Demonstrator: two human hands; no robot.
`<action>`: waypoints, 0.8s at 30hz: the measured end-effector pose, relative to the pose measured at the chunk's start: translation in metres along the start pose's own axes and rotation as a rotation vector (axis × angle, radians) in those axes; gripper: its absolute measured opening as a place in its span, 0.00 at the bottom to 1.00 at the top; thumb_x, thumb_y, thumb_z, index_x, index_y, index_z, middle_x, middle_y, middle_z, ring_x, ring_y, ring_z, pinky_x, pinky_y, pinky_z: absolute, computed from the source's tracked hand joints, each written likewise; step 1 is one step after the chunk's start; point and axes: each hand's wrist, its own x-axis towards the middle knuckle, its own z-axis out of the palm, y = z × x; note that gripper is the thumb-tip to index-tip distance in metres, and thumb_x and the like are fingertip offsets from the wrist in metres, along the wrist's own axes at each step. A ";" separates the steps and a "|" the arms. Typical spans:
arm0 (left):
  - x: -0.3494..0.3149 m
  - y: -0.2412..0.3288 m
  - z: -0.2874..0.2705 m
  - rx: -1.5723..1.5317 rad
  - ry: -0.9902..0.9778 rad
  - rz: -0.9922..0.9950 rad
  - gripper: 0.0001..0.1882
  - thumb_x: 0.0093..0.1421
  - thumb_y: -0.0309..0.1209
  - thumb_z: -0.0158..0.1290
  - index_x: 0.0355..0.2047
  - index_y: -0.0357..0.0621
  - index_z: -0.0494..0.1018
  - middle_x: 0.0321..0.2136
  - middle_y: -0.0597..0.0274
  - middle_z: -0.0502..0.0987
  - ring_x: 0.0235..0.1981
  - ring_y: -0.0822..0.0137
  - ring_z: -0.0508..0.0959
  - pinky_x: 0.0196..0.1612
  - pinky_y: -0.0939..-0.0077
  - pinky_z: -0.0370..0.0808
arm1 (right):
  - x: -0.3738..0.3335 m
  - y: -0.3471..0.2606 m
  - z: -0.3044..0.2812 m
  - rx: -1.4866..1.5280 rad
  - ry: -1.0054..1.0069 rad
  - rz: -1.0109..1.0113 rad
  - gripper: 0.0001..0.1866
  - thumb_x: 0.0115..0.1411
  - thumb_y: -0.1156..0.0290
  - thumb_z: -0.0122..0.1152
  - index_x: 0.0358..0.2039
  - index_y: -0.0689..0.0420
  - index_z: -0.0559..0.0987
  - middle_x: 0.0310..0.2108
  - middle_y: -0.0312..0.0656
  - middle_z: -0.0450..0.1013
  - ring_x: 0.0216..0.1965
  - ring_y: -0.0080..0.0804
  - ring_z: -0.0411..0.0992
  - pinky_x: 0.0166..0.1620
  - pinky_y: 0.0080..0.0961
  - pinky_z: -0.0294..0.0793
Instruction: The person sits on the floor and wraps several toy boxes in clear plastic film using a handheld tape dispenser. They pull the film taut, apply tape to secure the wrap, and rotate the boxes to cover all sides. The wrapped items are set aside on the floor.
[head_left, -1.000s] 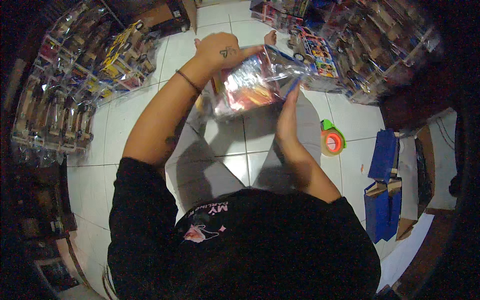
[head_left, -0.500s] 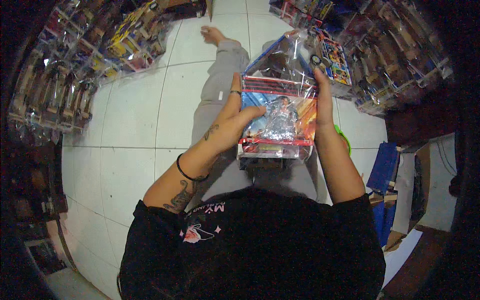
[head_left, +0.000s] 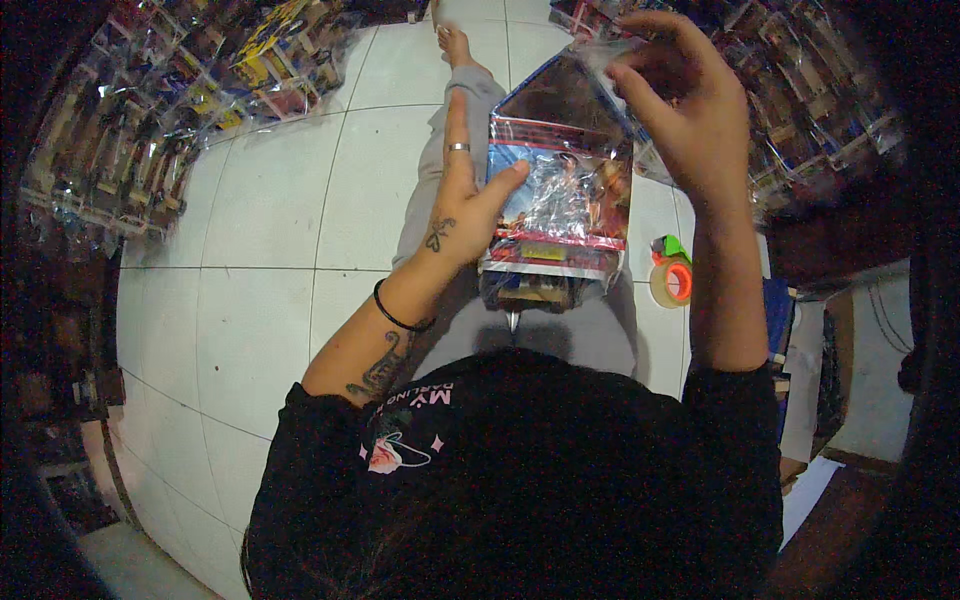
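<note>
A toy-style box (head_left: 575, 205) with a blue, red and orange printed panel rests over my lap, covered in shiny clear plastic. Along its left side lies my left hand (head_left: 462, 205), thumb pressed onto the printed panel and fingers down the edge. At the box's far right corner my right hand (head_left: 695, 125) is raised, thumb and fingers closing on the loose clear plastic wrap (head_left: 605, 55). The far part of the box slopes up to a blue-edged peak with a dark inside behind the film.
Stacks of plastic-wrapped boxes stand at the far left (head_left: 260, 70) and far right (head_left: 800, 110). On the tiled floor (head_left: 265, 200) by my right forearm lies a roll of tape (head_left: 668, 284) with a green and orange holder. Blue cardboard (head_left: 777, 310) and a white sheet (head_left: 808, 500) are at the right.
My right hand has left the box's right side and moved up to the plastic at its far corner. My left hand keeps its hold. The tape roll has come into view.
</note>
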 end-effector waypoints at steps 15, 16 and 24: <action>-0.019 0.037 -0.010 1.128 -0.381 0.604 0.60 0.34 0.55 0.64 0.64 0.41 0.52 0.64 0.53 0.54 0.67 0.52 0.48 0.62 0.30 0.33 | -0.099 0.007 0.018 -0.474 -0.424 -0.270 0.41 0.45 0.45 0.64 0.54 0.61 0.70 0.57 0.51 0.65 0.62 0.47 0.59 0.65 0.49 0.43; -0.019 0.036 -0.010 1.102 -0.415 0.567 0.58 0.34 0.56 0.64 0.63 0.41 0.55 0.63 0.57 0.56 0.67 0.55 0.48 0.62 0.31 0.31 | -0.098 0.010 0.015 -0.316 -0.324 -0.255 0.40 0.45 0.46 0.65 0.53 0.61 0.71 0.55 0.50 0.66 0.61 0.47 0.59 0.65 0.49 0.45; -0.012 0.040 -0.009 1.124 -0.365 0.615 0.62 0.31 0.56 0.65 0.64 0.41 0.51 0.66 0.53 0.49 0.68 0.53 0.45 0.63 0.34 0.32 | -0.095 -0.011 0.029 -0.414 -0.215 -0.220 0.39 0.42 0.46 0.66 0.51 0.58 0.72 0.56 0.48 0.65 0.62 0.48 0.57 0.63 0.53 0.48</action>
